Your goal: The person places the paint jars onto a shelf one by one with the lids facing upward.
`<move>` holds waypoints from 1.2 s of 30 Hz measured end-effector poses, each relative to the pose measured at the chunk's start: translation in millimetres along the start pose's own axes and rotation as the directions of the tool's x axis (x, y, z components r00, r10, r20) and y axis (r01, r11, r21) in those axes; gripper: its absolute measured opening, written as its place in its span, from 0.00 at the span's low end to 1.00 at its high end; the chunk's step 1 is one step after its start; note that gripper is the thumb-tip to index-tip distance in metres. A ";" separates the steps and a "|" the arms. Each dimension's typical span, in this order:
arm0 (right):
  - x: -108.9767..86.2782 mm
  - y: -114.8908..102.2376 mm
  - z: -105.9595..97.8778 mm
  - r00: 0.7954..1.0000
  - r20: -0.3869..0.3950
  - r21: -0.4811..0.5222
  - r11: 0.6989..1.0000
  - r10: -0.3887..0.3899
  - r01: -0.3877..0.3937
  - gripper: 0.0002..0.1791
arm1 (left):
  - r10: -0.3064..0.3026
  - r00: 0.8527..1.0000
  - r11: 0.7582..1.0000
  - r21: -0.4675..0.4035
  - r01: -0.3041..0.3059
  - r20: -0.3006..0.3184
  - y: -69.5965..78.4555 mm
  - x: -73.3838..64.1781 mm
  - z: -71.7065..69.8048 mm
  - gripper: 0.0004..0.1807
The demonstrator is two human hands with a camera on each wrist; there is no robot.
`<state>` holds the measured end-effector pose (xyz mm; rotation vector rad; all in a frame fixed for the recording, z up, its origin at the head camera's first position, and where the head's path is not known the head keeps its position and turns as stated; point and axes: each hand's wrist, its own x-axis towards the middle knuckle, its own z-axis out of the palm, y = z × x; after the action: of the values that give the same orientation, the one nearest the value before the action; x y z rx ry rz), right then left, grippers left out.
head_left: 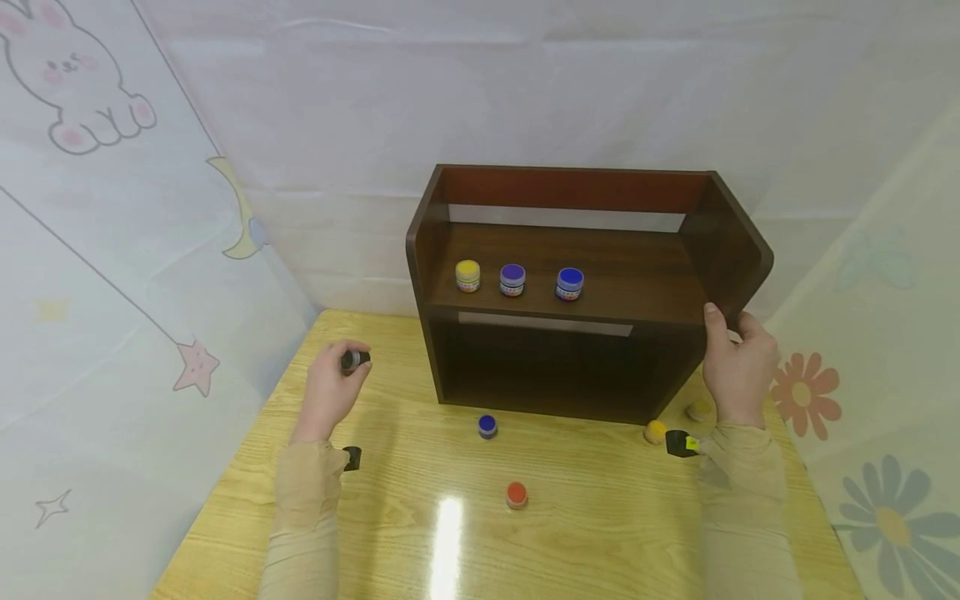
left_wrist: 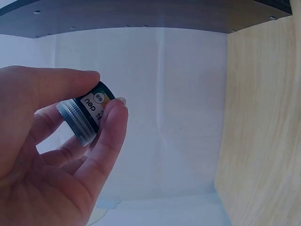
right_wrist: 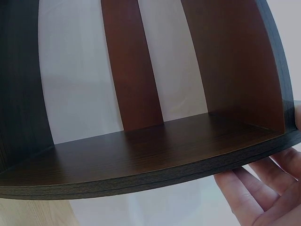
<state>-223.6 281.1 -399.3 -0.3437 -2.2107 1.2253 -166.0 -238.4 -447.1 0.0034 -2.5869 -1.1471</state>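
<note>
Out to the left of the dark brown shelf (head_left: 566, 312), my left hand (head_left: 333, 385) pinches a small paint jar (left_wrist: 84, 113) between thumb and fingers. The jar is dark with a printed label and is tipped on its side above the table. My right hand (head_left: 738, 367) grips the right side panel (right_wrist: 240, 61) of the shelf, thumb at the front edge and fingers around the outside. On the upper board stand a yellow paint jar (head_left: 468, 277), a purple paint jar (head_left: 512, 281) and a blue paint jar (head_left: 569, 284).
Before the shelf on the wooden table (head_left: 600, 517) are a dark blue jar (head_left: 487, 427) and, nearer, a red jar (head_left: 516, 495). A yellow-orange jar (head_left: 655, 432) and a yellowish jar (head_left: 699, 409) sit near the right arm. Printed cloth hangs around the table.
</note>
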 end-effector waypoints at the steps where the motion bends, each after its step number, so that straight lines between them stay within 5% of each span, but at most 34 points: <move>1: 0.0 -0.1 0.1 1.000 -0.002 0.000 1.000 0.000 0.000 0.28 | 0.005 1.000 1.000 -0.003 -0.005 -0.003 1.6 0.6 -0.9 0.13; 24: 0.1 2.8 0.5 1.000 -0.009 0.009 1.000 -0.018 0.018 0.26 | 0.077 0.991 0.996 -0.032 -0.081 -0.113 35.6 5.7 -13.7 0.25; 36: 0.0 1.7 0.6 1.000 0.014 0.021 1.000 -0.002 0.002 0.27 | 0.188 0.947 0.977 -0.049 -0.208 -0.262 63.8 9.5 -20.8 0.24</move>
<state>-224.1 281.6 -401.0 -0.3252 -2.2086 1.2522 -161.4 -211.3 -385.2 -0.1161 -2.2587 -1.0924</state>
